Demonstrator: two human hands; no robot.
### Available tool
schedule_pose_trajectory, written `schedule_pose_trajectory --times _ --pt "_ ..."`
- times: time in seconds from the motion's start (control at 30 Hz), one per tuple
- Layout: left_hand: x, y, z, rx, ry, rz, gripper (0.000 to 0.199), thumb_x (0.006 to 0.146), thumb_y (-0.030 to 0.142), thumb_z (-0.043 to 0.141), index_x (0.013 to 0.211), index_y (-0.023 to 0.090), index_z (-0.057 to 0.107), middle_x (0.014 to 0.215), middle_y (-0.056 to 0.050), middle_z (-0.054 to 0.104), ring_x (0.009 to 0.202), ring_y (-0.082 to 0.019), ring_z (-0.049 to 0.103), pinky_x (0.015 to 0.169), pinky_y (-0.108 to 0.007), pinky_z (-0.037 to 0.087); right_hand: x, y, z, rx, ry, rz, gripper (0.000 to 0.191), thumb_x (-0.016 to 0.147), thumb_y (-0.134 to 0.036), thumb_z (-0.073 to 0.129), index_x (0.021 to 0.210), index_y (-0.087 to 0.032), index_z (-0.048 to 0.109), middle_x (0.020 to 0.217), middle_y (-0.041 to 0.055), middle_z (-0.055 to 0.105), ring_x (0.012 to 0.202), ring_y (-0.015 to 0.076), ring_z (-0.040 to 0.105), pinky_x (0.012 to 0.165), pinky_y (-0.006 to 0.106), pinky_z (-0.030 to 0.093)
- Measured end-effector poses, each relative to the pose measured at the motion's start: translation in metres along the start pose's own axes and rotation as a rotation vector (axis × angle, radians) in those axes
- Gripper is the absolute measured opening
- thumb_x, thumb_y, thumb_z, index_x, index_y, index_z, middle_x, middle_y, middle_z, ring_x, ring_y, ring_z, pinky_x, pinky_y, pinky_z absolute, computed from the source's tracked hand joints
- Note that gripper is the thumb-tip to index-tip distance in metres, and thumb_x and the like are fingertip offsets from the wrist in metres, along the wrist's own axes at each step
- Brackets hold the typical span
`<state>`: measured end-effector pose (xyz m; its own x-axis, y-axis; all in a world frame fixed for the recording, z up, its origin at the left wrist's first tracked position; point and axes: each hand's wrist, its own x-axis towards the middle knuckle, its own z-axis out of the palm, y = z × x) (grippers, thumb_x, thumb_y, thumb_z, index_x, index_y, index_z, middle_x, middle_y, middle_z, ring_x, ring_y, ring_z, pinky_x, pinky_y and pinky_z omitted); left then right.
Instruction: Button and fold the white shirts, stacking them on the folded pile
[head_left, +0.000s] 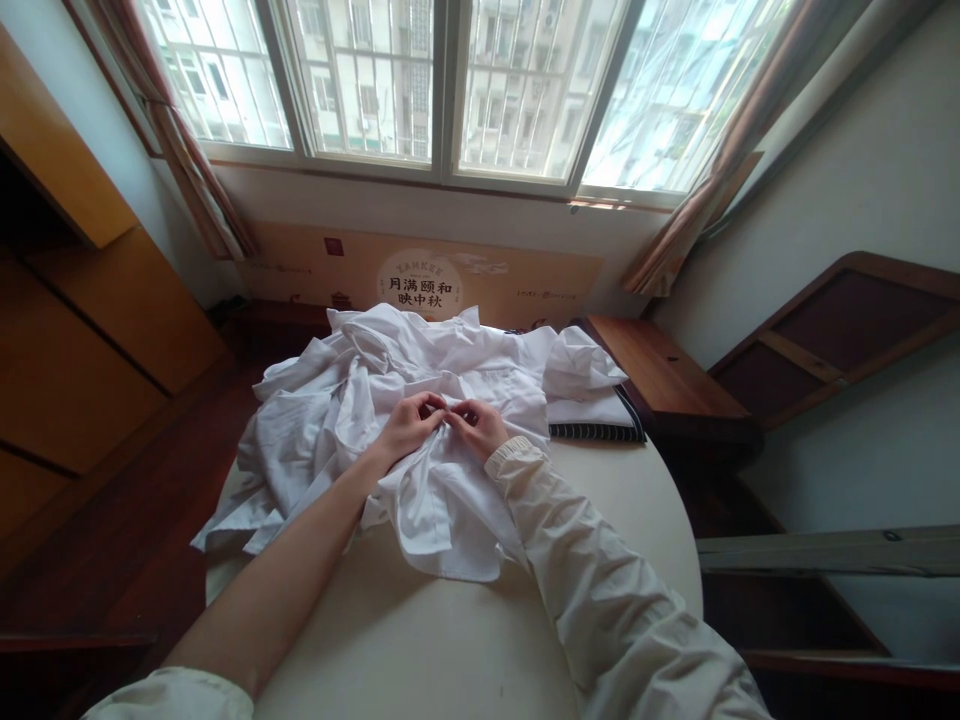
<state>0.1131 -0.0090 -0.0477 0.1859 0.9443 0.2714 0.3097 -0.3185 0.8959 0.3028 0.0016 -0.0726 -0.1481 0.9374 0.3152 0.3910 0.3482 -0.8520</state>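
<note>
Two hands: left hand (411,427), right hand (480,428), thumbs and fingertips pinched nearly together on white garment (454,490). Garment directly under hands, loose flap (427,520) spread on near side; fingers hide exact spot gripped. White cloth heap (300,420) beyond and left of hands, pieces too tangled to count. Right of hands: one striped black item (596,432), partly covered by crumpled cloth (581,365). One table (420,640) beneath. Beyond hands: one banner (525,258), two curtains (196,180).
</note>
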Motion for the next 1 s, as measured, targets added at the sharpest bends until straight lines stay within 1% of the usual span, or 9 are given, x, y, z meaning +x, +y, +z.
schedule_pose_trajectory --times 0.17,0.27,0.4,0.53,0.63,0.77,0.87,0.93,1.0 --pt "0.0005 -0.0035 0.0012 0.015 -0.013 0.001 0.023 0.088 0.038 0.070 0.100 0.019 0.075 0.101 -0.008 0.079 0.091 -0.022 0.072 0.083 -0.032 0.058 0.0004 -0.0018 0.0002 -0.070 -0.010 -0.037 0.033 0.087 -0.054 0.073 0.086 -0.021 0.078 0.076 0.0026 0.074 0.064 0.0157 0.061 0.064 0.029 0.049" --pt "-0.0003 -0.0039 0.0024 0.085 -0.007 0.032 0.020 0.089 0.035 0.068 0.099 0.019 0.074 0.099 -0.007 0.078 0.087 -0.021 0.071 0.080 -0.031 0.056 0.0001 -0.0030 -0.0005 -0.112 -0.009 -0.057 0.027 0.088 -0.047 0.074 0.083 -0.021 0.077 0.076 0.0022 0.075 0.065 0.0158 0.063 0.066 0.029 0.049" --pt "-0.0016 -0.0040 0.0037 0.236 0.015 0.110 0.013 0.088 0.027 0.066 0.097 0.019 0.072 0.096 -0.007 0.077 0.083 -0.020 0.069 0.078 -0.032 0.054 0.0003 0.0005 -0.0010 -0.130 -0.017 -0.112 0.020 0.089 -0.041 0.073 0.085 -0.022 0.078 0.079 0.0020 0.076 0.069 0.0170 0.066 0.069 0.029 0.050" --pt "-0.0031 -0.0043 0.0043 0.302 0.045 0.129 0.010 0.088 0.023 0.065 0.096 0.019 0.071 0.094 -0.007 0.076 0.084 -0.021 0.069 0.078 -0.032 0.054 0.0015 0.0059 0.0002 -0.072 -0.052 -0.108 0.016 0.089 -0.037 0.073 0.089 -0.022 0.079 0.082 0.0022 0.077 0.072 0.0181 0.068 0.068 0.028 0.051" --pt "-0.0040 -0.0039 0.0045 0.275 0.036 0.142 0.012 0.090 0.023 0.064 0.099 0.019 0.071 0.096 -0.007 0.076 0.084 -0.021 0.070 0.079 -0.032 0.054 0.0015 0.0064 0.0009 -0.054 -0.041 -0.084 0.016 0.089 -0.037 0.072 0.089 -0.022 0.079 0.082 0.0025 0.077 0.072 0.0186 0.068 0.067 0.029 0.051" --pt "-0.0040 -0.0044 0.0043 0.208 -0.003 0.156 0.014 0.091 0.025 0.065 0.100 0.019 0.074 0.101 -0.007 0.077 0.091 -0.022 0.071 0.083 -0.033 0.054 0.0007 0.0046 0.0009 -0.090 -0.018 -0.089 0.017 0.089 -0.037 0.070 0.088 -0.022 0.077 0.081 0.0022 0.076 0.071 0.0182 0.066 0.068 0.030 0.050" --pt "-0.0031 -0.0048 0.0034 0.088 -0.019 0.089 0.019 0.091 0.031 0.068 0.102 0.018 0.076 0.103 -0.007 0.078 0.094 -0.022 0.072 0.085 -0.033 0.055 0.0002 0.0031 0.0002 -0.105 -0.006 -0.067 0.018 0.088 -0.039 0.070 0.088 -0.022 0.076 0.081 0.0026 0.075 0.068 0.0172 0.064 0.068 0.030 0.049" --pt "-0.0024 -0.0035 0.0026 -0.006 -0.021 0.041 0.023 0.090 0.036 0.071 0.102 0.017 0.077 0.104 -0.008 0.079 0.095 -0.023 0.072 0.088 -0.033 0.056 -0.0002 0.0012 -0.0010 -0.086 0.003 -0.034 0.022 0.088 -0.042 0.069 0.090 -0.021 0.075 0.081 0.0026 0.074 0.066 0.0163 0.061 0.067 0.030 0.049" --pt "-0.0020 -0.0009 0.0022 -0.099 -0.037 0.024 0.026 0.089 0.038 0.073 0.103 0.016 0.077 0.105 -0.008 0.079 0.097 -0.023 0.072 0.091 -0.034 0.056 -0.0005 -0.0019 -0.0028 -0.049 0.009 -0.012 0.027 0.090 -0.047 0.067 0.093 -0.021 0.074 0.082 0.0027 0.074 0.066 0.0160 0.061 0.067 0.030 0.049"
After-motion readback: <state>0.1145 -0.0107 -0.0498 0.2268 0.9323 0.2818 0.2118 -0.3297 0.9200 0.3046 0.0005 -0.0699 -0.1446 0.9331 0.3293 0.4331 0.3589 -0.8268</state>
